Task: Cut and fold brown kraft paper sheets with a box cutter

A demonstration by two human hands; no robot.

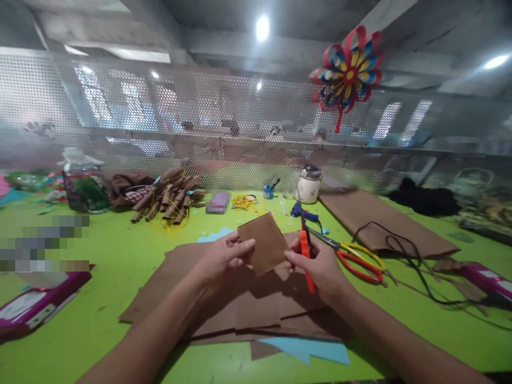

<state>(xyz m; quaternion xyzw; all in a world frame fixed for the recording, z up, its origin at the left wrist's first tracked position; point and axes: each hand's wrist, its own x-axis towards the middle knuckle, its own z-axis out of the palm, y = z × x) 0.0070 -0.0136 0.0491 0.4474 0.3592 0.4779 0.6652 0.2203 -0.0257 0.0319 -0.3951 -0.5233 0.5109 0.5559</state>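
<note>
A folded square of brown kraft paper (pixel 264 244) is held up between my two hands. My left hand (pixel 224 256) pinches its left edge between thumb and fingers. At the lower right corner, my right hand (pixel 320 266) pinches the same square. That hand also keeps hold of what looks like red-handled scissors (pixel 306 250), seen edge-on with the dark blades pointing up. Beneath both hands lies a spread of brown paper sheets (pixel 208 304), overlapping one another. Larger scissors (pixel 360 261) with red and yellow handles lie right of my right hand.
Rolled brown paper tubes (pixel 172 200) with yellow string lie back left, near a large jar (pixel 84 181). A blue glue gun (pixel 306 212), white jar (pixel 309 184) and large folded brown paper (pixel 384 221) stand behind. A black cord (pixel 420 277) trails right. Light blue paper (pixel 312 349) lies in front.
</note>
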